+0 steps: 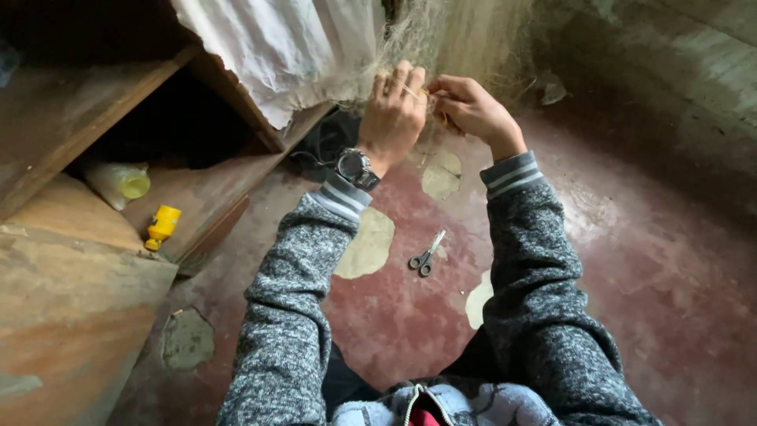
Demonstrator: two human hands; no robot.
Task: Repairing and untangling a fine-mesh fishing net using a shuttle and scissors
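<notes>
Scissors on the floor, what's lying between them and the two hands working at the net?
In the head view, only bare floor, red with worn pale patches, lies between the scissors and the left hand and right hand at the net.

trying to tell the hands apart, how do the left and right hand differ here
The left hand shows its back, fingers curled up into the net; the right hand is turned sideways, pinching at the same spot. The left wrist carries a watch; the right wrist is bare. Both come out of grey sleeves with striped cuffs and meet at the net.
</notes>
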